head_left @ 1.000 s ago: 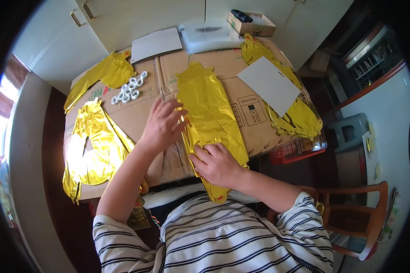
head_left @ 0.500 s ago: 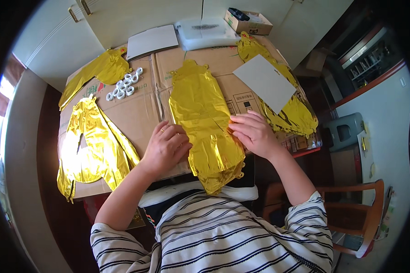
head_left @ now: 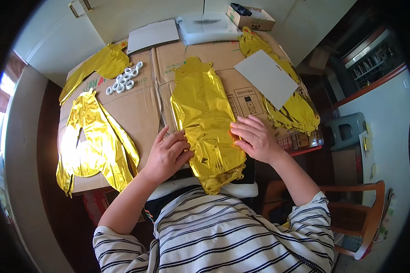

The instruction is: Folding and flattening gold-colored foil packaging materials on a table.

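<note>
Pressing both flat, open hands, left hand and right hand, on the sides of the gold foil balloon lying on the cardboard, the person probably needed slow, even strokes.

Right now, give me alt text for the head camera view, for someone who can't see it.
Left hand and right hand press flat on a crinkled gold foil balloon lying on flattened cardboard. More gold foil pieces, small white rings and a white sheet lie around.

A crinkled gold foil balloon lies flat lengthwise on the cardboard, its near end overhanging the edge.
</note>
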